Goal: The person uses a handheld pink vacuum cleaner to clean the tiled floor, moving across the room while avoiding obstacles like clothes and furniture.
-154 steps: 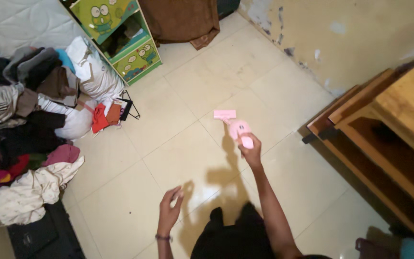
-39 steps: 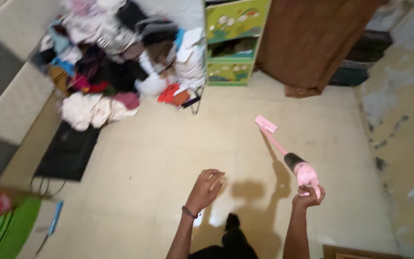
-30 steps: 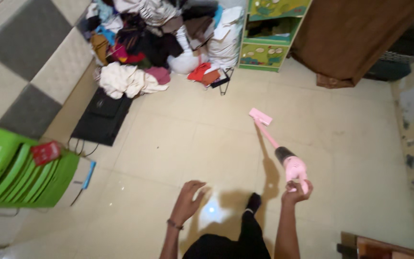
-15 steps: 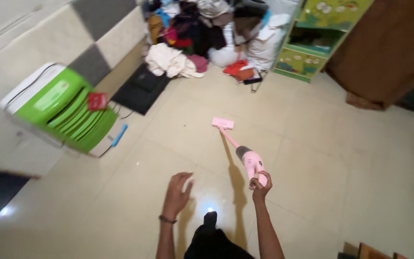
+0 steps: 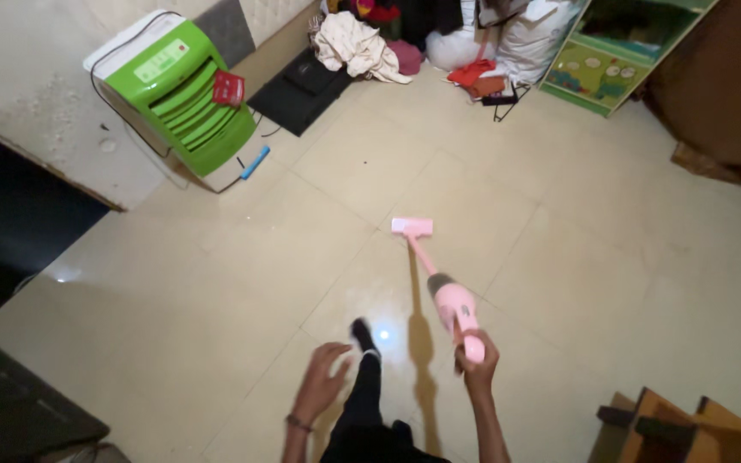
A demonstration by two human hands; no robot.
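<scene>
My right hand (image 5: 477,363) grips the handle of a pink stick vacuum cleaner (image 5: 454,302). Its thin pink tube runs forward to a flat pink floor head (image 5: 412,226) resting on the cream tiled floor (image 5: 242,257). My left hand (image 5: 321,382) hangs free to the left of my dark-clad leg (image 5: 364,403), fingers spread, holding nothing and wearing a dark band at the wrist. My foot (image 5: 362,333) steps forward between the two hands.
A green and white air cooler (image 5: 183,94) stands at the left wall with a cable beside it. A black mat (image 5: 302,79), a heap of clothes (image 5: 360,45) and a green shelf unit (image 5: 611,51) lie at the back. Wooden furniture (image 5: 688,429) shows at bottom right.
My view has swung left across the room, bringing the green cooler into sight and pushing the clothes heap to the top. The vacuum head has moved over the tiles; my right hand kept its grip.
</scene>
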